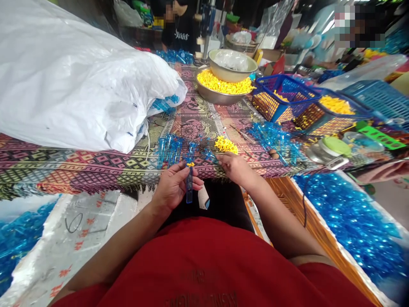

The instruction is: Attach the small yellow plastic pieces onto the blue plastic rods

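Observation:
My left hand (172,183) is closed around a blue see-through plastic piece (189,187), held upright just off the table's front edge. A small yellow part (190,164) sits across its upper end. My right hand (235,167) is over the table edge with fingers pinched, at a small blue plastic piece (210,156); whatever lies between the fingertips is too small to make out. Just beyond that hand is a little heap of yellow parts (226,145). Small dark bits (203,147) lie beside it, and a row of blue plastic pieces (170,149) lies to the left.
A large white sack (79,76) covers the table's left. Farther back are a metal bowl of yellow parts (223,99), blue baskets (281,96) and a kitchen scale (326,153). More blue pieces (271,136) lie at right. Foam boxes (86,238) flank my legs. Another person (180,32) is at the back.

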The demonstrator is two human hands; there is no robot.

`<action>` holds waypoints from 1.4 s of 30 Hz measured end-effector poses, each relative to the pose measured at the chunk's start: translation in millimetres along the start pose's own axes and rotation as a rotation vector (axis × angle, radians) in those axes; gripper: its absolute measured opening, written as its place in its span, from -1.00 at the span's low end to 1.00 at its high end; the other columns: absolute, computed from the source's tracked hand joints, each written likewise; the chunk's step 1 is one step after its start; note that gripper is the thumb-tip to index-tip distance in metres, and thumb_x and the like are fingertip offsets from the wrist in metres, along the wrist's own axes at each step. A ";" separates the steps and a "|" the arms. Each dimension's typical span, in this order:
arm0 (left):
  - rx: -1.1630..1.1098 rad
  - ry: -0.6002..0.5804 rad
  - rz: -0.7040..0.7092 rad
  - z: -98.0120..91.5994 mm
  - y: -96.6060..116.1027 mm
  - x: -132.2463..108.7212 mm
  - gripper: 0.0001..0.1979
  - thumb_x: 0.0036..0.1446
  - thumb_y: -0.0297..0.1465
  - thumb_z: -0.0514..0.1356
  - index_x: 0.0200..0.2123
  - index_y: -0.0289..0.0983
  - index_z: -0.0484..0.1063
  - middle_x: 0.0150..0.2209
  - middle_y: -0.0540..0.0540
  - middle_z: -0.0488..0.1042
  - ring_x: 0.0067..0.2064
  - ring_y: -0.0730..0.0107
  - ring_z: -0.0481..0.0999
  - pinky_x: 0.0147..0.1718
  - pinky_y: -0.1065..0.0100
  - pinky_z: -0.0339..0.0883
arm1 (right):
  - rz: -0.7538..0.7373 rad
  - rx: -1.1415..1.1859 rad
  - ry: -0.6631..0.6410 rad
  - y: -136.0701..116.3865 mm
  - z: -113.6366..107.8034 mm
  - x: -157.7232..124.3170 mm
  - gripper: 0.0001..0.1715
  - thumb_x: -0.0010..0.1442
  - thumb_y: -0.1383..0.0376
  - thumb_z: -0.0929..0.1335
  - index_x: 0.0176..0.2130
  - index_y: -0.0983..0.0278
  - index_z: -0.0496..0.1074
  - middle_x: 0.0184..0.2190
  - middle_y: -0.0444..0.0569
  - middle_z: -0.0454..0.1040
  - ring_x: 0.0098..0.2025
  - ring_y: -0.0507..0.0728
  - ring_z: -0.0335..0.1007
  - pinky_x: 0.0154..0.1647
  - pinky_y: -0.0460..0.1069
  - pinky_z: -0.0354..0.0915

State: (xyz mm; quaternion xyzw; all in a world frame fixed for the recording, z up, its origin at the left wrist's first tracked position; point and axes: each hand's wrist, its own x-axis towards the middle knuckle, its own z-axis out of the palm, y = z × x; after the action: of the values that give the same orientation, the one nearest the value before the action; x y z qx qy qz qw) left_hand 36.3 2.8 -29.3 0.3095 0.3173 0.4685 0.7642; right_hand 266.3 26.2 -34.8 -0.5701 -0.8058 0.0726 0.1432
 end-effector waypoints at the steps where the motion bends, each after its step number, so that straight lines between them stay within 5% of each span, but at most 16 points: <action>1: -0.014 -0.006 -0.002 0.2 -1.0 -0.8 -0.76 0.02 -0.43 0.26 -0.26 -0.35 0.29 -0.39 -0.06 0.47 -0.46 0.24 0.58 -0.54 0.30 0.50 | -0.006 -0.113 -0.048 -5.5 -2.2 0.3 -0.65 0.28 0.29 0.20 -0.12 0.33 0.50 -0.18 0.14 0.50 -0.17 0.16 0.42 -0.11 0.00 0.29; 5: -0.050 -0.007 -0.002 0.7 -3.8 -4.2 -0.71 -0.02 -0.44 0.29 -0.24 -0.34 0.28 -0.38 -0.04 0.47 -0.45 0.22 0.59 -0.51 0.25 0.52 | -0.010 -0.358 -0.108 -19.6 -8.5 5.3 -0.64 0.31 0.25 0.19 -0.09 0.35 0.46 -0.18 0.16 0.48 -0.10 0.22 0.38 -0.06 0.02 0.23; 12: -0.049 0.023 0.017 1.8 -3.5 -4.4 -0.69 -0.07 -0.43 0.33 -0.25 -0.34 0.32 -0.40 -0.03 0.48 -0.44 0.21 0.60 -0.48 0.23 0.52 | 0.035 -0.251 0.047 -21.8 1.0 12.1 -0.63 0.27 0.32 0.20 -0.02 0.40 0.42 -0.19 0.22 0.48 -0.12 0.27 0.38 -0.10 0.08 0.26; 16: -0.013 0.073 0.060 5.2 -2.3 -2.8 -0.69 -0.09 -0.43 0.34 -0.26 -0.36 0.37 -0.42 -0.05 0.49 -0.45 0.29 0.58 -0.47 0.29 0.50 | 0.061 0.467 0.311 -25.7 6.3 0.7 -0.62 0.19 0.20 0.32 -0.03 0.33 0.44 -0.20 0.12 0.50 -0.22 0.17 0.39 -0.22 0.04 0.33; 19: 0.011 0.096 0.095 11.5 -4.4 -3.1 -0.70 -0.10 -0.43 0.35 -0.27 -0.35 0.39 -0.41 -0.04 0.52 -0.49 0.38 0.55 -0.47 0.32 0.48 | 0.133 1.142 0.239 -41.6 11.3 -11.4 -0.61 0.10 0.11 0.40 -0.11 0.25 0.46 -0.37 -0.05 0.49 -0.50 0.01 0.27 -0.54 -0.08 0.22; 23: 0.122 0.086 0.144 21.6 -7.3 -6.1 -0.75 -0.07 -0.41 0.33 -0.26 -0.35 0.46 -0.38 -0.06 0.54 -0.48 0.44 0.52 -0.44 0.36 0.45 | 0.218 1.529 0.121 -60.6 13.7 -20.4 -0.60 -0.02 0.12 0.48 -0.20 0.26 0.49 -0.41 -0.08 0.49 -0.53 -0.03 0.26 -0.56 -0.12 0.19; 42: 0.408 0.045 0.266 26.0 -12.6 -5.2 -0.83 0.01 -0.34 0.28 -0.29 -0.26 0.52 -0.40 0.02 0.54 -0.44 0.49 0.45 -0.41 0.45 0.37 | 0.117 1.486 0.211 -62.9 16.3 -21.2 -0.74 0.05 0.19 0.45 -0.23 0.23 0.48 -0.39 -0.11 0.47 -0.50 -0.03 0.28 -0.54 -0.12 0.20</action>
State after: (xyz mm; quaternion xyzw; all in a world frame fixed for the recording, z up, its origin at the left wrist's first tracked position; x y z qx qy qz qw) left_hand 61.2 -11.2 -22.2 0.4860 0.3787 0.4978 0.6104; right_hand 211.2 -14.3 -35.7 -0.3692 -0.4954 0.5495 0.5624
